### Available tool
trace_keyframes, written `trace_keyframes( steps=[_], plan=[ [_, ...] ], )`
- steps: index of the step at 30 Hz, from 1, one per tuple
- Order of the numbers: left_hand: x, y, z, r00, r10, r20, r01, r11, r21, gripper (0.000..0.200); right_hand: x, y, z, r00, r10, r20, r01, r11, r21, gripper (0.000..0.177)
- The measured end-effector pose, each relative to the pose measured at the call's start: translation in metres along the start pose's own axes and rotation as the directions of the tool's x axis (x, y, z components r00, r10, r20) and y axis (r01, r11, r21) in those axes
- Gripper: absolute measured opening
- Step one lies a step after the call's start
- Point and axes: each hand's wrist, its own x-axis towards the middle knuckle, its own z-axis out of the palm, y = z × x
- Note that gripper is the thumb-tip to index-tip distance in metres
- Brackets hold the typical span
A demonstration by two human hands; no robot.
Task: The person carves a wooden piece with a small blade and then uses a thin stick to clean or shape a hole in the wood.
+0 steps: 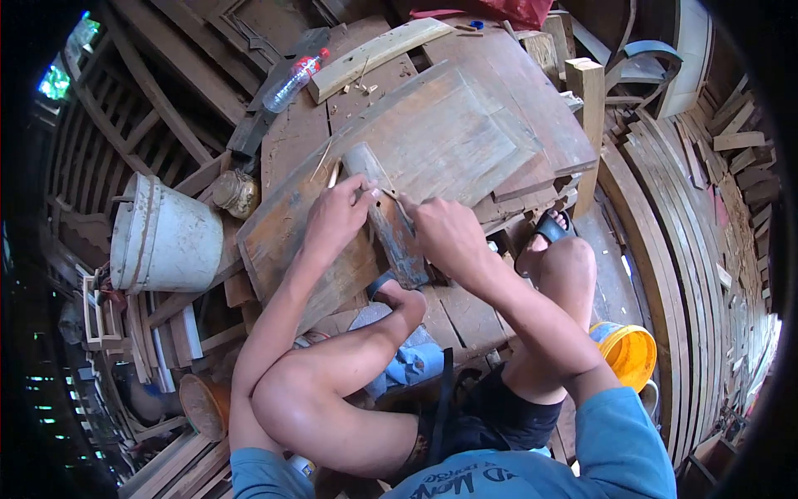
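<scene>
A narrow weathered wooden piece (396, 247) lies lengthwise between my knees, its far end resting on a wide wooden panel (432, 125). Over its middle, my left hand (339, 212) is closed, thumb and fingertips pinched together at the wood; what they pinch is too small to make out. A pale slim stick (334, 174) shows just beyond its knuckles. My right hand (446, 230) is closed in a fist at the piece's right edge, around a thin tool mostly hidden by the fingers. The tool's short tip points left, close to my left fingertips.
On the bench, a plastic bottle (296, 81) lies beside a curved pale board (382, 56) with wood chips. A white bucket (166, 237) and a jar (236, 193) stand left. A yellow bucket (625, 356) is by my right leg; stacked curved planks (665, 249) fill the right side.
</scene>
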Motion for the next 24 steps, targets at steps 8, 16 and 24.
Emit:
trace_keyframes(
  steps=[8,16,24],
  plan=[
    [0.0,0.003,-0.001,1.0,0.011,-0.005,-0.011,0.999,-0.036,0.025,-0.001,0.002,0.003,0.996,-0.059,-0.067,0.057,0.998,-0.038,0.023],
    [-0.003,0.012,-0.003,0.997,-0.059,0.038,0.06,0.998,-0.024,0.022,-0.007,0.003,0.001,0.999,0.031,-0.014,-0.031,1.0,-0.005,0.042],
    [-0.001,0.009,-0.003,0.996,-0.066,0.057,0.068,0.997,-0.031,0.023,-0.01,0.008,0.005,0.997,0.013,-0.079,-0.007,0.997,0.08,0.045]
  ],
)
